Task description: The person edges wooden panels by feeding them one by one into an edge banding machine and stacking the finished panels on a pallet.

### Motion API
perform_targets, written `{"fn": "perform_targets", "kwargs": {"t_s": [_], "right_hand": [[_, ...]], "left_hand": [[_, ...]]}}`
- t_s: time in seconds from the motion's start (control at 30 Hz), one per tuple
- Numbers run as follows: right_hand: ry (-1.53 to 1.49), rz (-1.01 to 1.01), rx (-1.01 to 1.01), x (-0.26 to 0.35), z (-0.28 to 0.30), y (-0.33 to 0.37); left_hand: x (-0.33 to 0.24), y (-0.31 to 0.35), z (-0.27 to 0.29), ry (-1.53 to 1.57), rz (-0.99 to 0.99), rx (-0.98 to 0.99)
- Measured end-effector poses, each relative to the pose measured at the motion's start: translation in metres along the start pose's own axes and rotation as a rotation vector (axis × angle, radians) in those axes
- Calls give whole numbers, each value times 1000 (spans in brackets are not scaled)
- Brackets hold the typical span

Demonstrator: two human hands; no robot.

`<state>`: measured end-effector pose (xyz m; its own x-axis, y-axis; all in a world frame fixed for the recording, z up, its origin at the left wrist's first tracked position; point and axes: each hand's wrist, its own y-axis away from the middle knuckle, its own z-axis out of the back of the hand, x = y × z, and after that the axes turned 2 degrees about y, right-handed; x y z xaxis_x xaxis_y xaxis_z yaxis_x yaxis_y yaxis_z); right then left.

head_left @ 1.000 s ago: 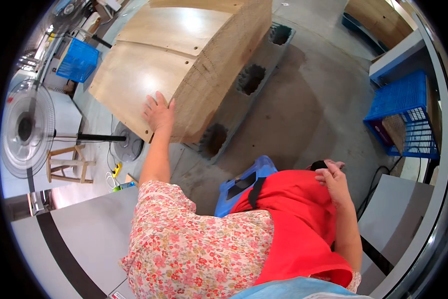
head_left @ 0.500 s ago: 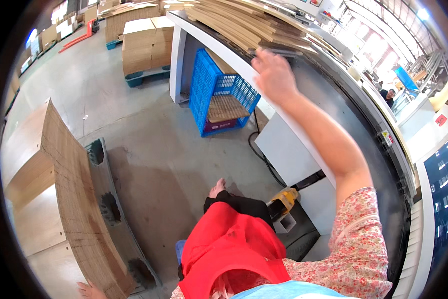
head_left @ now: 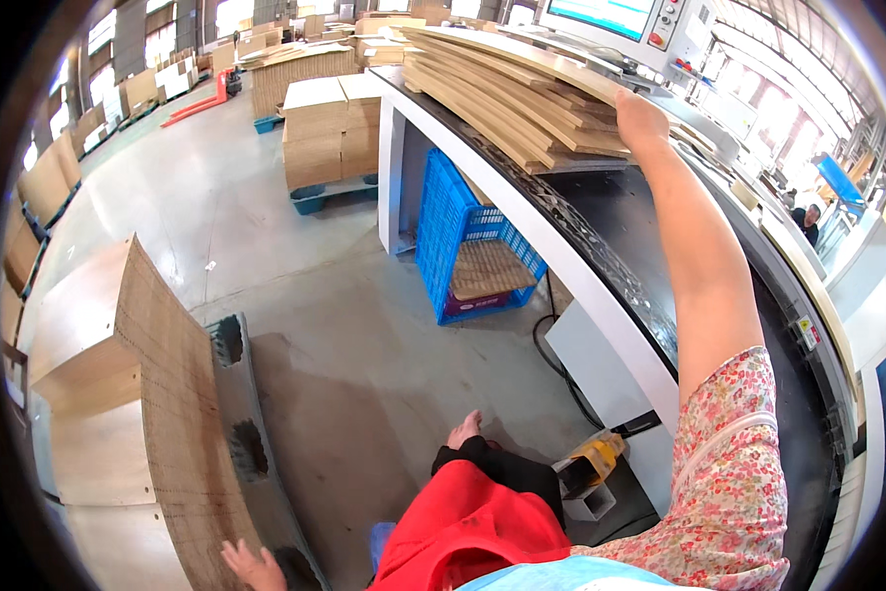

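Observation:
My right hand (head_left: 643,120) is at the near end of the top wooden board (head_left: 537,61), with its fingers closed around the board's edge. Under that board lies an uneven stack of wooden boards (head_left: 492,108) on a machine table with a black top (head_left: 606,212). Low on the left, my left hand (head_left: 253,565) has its fingers spread and holds nothing. It is beside the tall stack of panels (head_left: 182,424), close to the panels' edges; whether it touches them I cannot tell.
A dark pallet (head_left: 246,394) carries the left panels. Beneath the table stands a blue plastic crate (head_left: 443,236); near my feet is a yellow device (head_left: 596,456). More stacked panels (head_left: 330,138) and an orange pallet jack (head_left: 202,103) stand farther back. A person (head_left: 808,223) is at far right.
My view has shifted, bringing the monitor into sight. My right hand has gone from reaching by the stack to gripping the top board. More of my left hand shows, fingers spread.

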<state>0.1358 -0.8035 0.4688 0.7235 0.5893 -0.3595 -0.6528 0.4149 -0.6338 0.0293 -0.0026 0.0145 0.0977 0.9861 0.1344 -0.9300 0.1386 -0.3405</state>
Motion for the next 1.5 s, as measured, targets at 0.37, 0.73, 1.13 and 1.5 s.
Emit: {"fn": "perform_targets", "kwargs": {"t_s": [0.37, 0.73, 1.13, 1.5], "right_hand": [[188, 167, -92, -39, 81, 121], [73, 133, -168, -139, 213, 436], [97, -187, 58, -200, 288, 605], [-512, -118, 453, -191, 261, 567]], "left_hand": [[-259, -207, 61, 1412, -114, 366], [-446, -249, 354, 2556, -644, 1204], [-473, -90, 393, 2211, -482, 1623], [-493, -21, 380, 915, -957, 2155]]}}
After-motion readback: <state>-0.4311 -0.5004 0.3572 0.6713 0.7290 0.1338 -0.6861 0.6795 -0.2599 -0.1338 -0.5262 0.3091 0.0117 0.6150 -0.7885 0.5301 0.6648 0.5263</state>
